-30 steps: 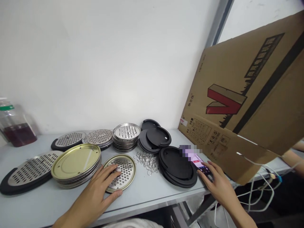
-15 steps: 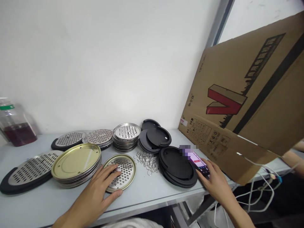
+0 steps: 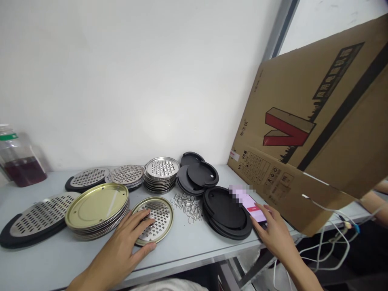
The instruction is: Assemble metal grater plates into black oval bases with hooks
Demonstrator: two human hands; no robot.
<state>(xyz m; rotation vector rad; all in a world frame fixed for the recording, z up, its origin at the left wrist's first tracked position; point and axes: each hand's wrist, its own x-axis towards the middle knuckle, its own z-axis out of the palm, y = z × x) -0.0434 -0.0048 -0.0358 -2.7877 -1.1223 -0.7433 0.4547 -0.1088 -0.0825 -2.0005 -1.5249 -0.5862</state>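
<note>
One phone (image 3: 256, 210), one loose grater disc (image 3: 163, 218) and two black-rimmed graters (image 3: 45, 216) lie on the table (image 3: 184, 242); the wire hooks (image 3: 190, 206) overlap too much to count. The phone's far end is pixelated. Its near end sits at the right hand (image 3: 277, 232), fingers parted, whose grip I cannot tell. The left hand (image 3: 127, 234), loosely spread, covers the disc's left side without grasping it.

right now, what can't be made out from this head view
All in the head view:
grater disc: left part, under the left hand
smartphone: far end, masked by pixel blocks; near end, behind the right hand
clear bottle: left side, cut by the picture's edge
cardboard box: smallest lettering, too small
</note>
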